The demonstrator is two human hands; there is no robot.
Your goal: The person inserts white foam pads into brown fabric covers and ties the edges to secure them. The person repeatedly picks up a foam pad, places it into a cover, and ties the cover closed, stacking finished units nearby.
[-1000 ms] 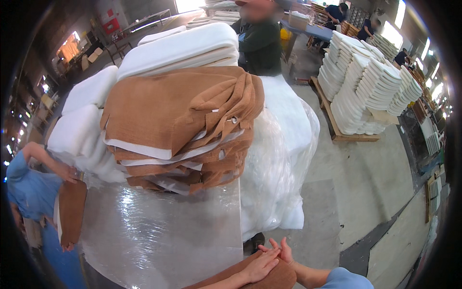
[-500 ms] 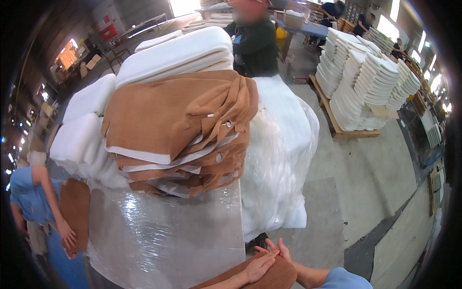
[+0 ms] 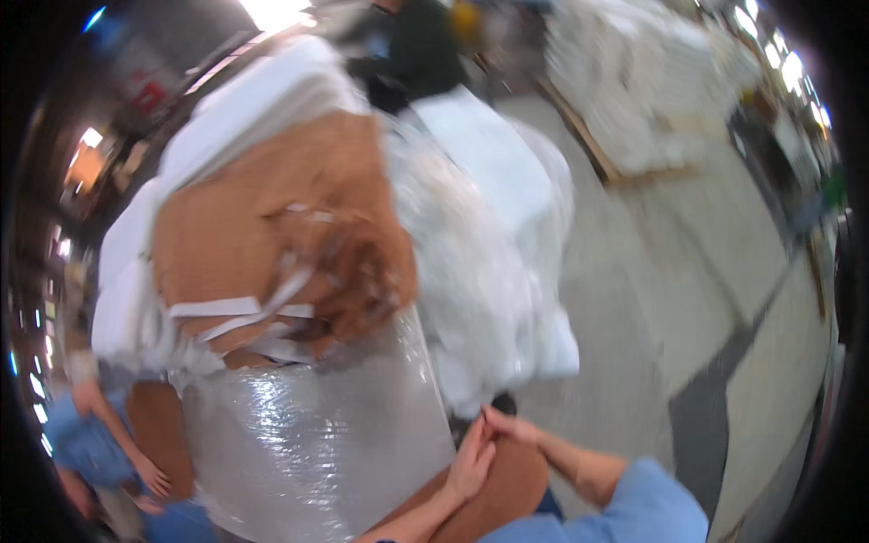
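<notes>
My left hand (image 3: 471,463) and my right hand (image 3: 510,423) meet at the top edge of a brown fabric piece (image 3: 507,493) near the lower edge of the view. The left palm lies against the piece. The right fingers pinch its edge and touch the left fingertips. Just left of them stands a tall bale wrapped in clear plastic film (image 3: 308,443). A heap of brown fabric pieces with white strips (image 3: 272,235) lies on top of it. The picture is blurred.
White bagged bundles (image 3: 489,235) lean behind the bale. At the lower left a person in blue (image 3: 86,443) holds another brown piece (image 3: 163,434). A person in a dark top (image 3: 416,45) stands at the far side. White stacks on a pallet (image 3: 634,90) stand on the grey floor at the right.
The view has swung and blurred, and the bale looks nearer. My hands stay together on the brown piece. The person at the left has lowered their hands.
</notes>
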